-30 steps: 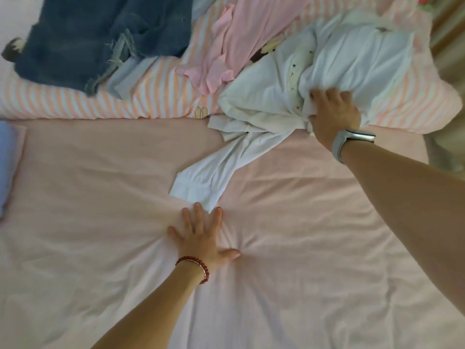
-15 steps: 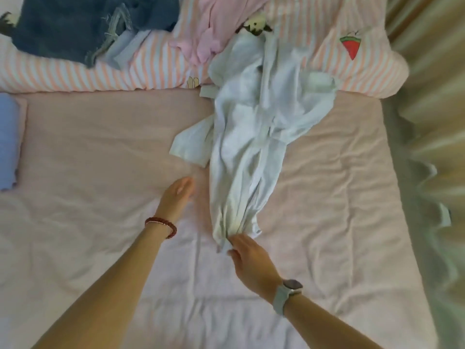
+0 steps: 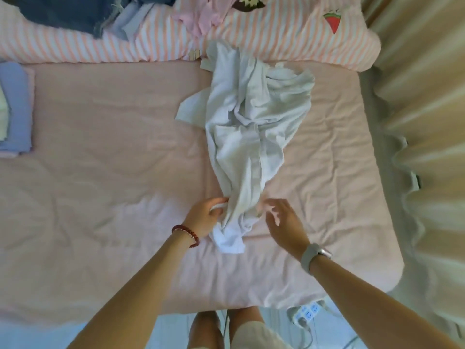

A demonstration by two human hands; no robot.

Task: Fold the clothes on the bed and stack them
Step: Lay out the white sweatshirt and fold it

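- We see the white garment (image 3: 249, 132) lying crumpled on the pink bed sheet (image 3: 105, 172), its long axis running from the striped quilt (image 3: 276, 44) at the far side toward us, narrow end nearest.
- Our left hand (image 3: 205, 217) pinches a fold at that narrow end, fingers curled into the cloth; our right hand (image 3: 281, 220) hovers just beside the cloth with fingers loosely spread, holding nothing.
- Half a second ago the right hand gripped the near end and the left lay apart on the sheet; now the garment has come farther toward us.
- A folded stack (image 3: 15, 109) rests at the bed's left edge; jeans (image 3: 70, 13) and a pink garment (image 3: 198, 18) lie on the quilt.
- A curtain (image 3: 427, 122) hangs at the right; a power strip (image 3: 305, 313) lies on the floor.
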